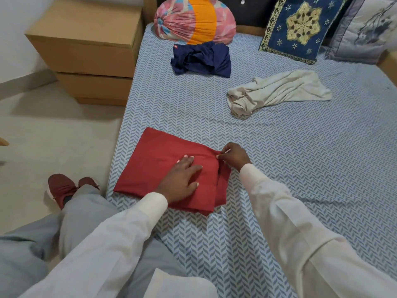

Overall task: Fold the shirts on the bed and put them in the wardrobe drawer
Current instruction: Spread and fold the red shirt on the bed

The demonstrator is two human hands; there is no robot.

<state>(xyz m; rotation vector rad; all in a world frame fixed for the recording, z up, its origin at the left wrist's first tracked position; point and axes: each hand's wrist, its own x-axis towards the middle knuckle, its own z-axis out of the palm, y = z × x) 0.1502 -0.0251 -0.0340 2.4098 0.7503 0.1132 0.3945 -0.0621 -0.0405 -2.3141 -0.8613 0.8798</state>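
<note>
2 stacked brown boxes [86, 46] on pale floor [53, 136] beside patterned bed [279, 158]

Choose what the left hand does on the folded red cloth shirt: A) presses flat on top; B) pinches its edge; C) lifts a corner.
A: the left hand lies flat, fingers straight, on the folded red cloth shirt; the right hand pinches its edge.
</note>
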